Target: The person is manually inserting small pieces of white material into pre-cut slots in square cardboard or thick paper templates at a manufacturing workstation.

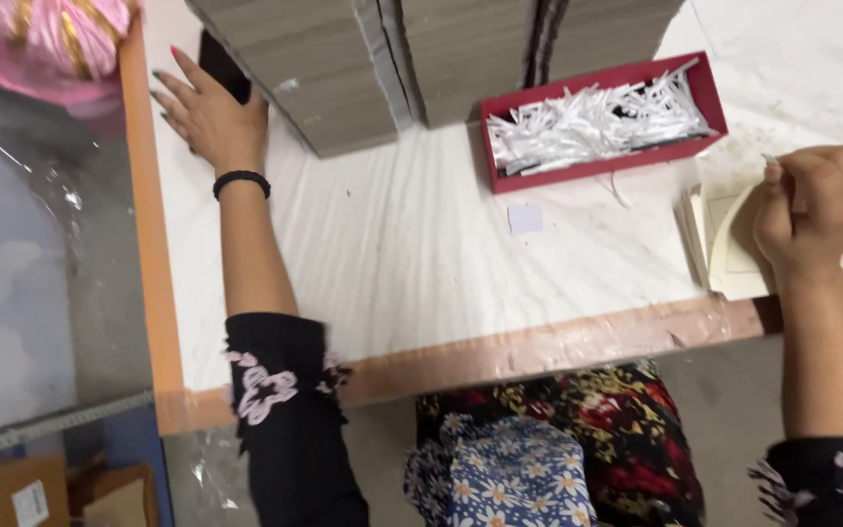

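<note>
While my left hand (209,115) lies flat with fingers (183,70) spread against the dark phone (222,64) beside the leaning stacks of grey cardboard sheets (314,68), my right hand (817,205) is curled shut, pinching a small white strip (768,159) over the stack of cream paper cards (724,244) at the white surface's (412,254) near edge. Just beyond sits the red rectangular tray of white strips (597,122).

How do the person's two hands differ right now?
The left hand lies open with fingers spread beside the stacks of grey cardboard sheets; the right hand is curled shut, pinching something small over the cream paper cards. The left wrist wears a black band; the right wrist is bare. Both arms have dark floral sleeves.
</note>
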